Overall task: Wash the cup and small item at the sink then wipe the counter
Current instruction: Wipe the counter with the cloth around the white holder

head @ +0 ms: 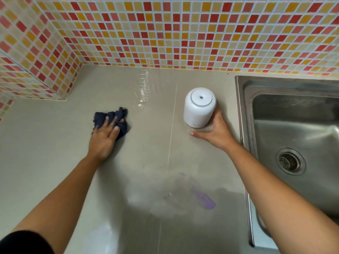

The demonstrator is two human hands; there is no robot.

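A white cup (199,107) with a round lid-like top and a clear lower part stands on the grey counter (55,143), just left of the steel sink (293,136). My right hand (214,132) wraps around its base from the near right. My left hand (104,138) presses flat on a crumpled dark blue cloth (111,119) on the counter's middle left, fingers spread over it. A purple smear (205,199) and a hazy wet patch lie on the counter near me, between my arms.
A mosaic wall of red, orange and cream tiles (165,33) runs behind the counter and juts out at the left (27,79). The sink's drain (289,161) sits at right. A thin seam (171,134) runs down the counter.
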